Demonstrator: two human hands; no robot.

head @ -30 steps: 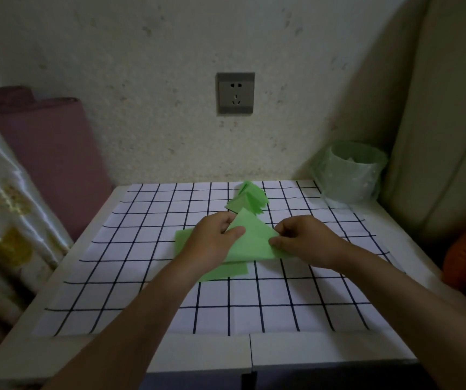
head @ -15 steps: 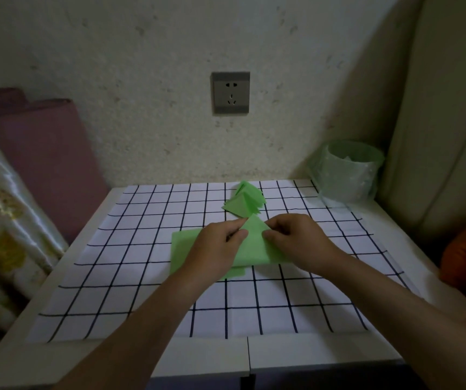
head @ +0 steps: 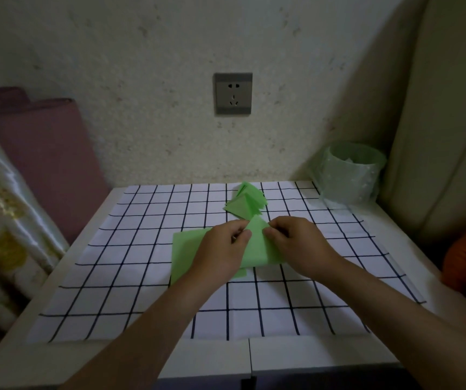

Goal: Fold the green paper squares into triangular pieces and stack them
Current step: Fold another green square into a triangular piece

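Left hand [head: 220, 249] and right hand [head: 296, 243] pinch the folded paper [head: 257, 240], hiding much of the flat sheets [head: 186, 249]

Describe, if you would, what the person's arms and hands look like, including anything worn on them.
Both the left hand and right hand are bare, without gloves. The left forearm and right forearm are uncovered to the frame's edge: no sleeves, watch or bracelet show. No ring is evident, though the dim light hides fine detail.
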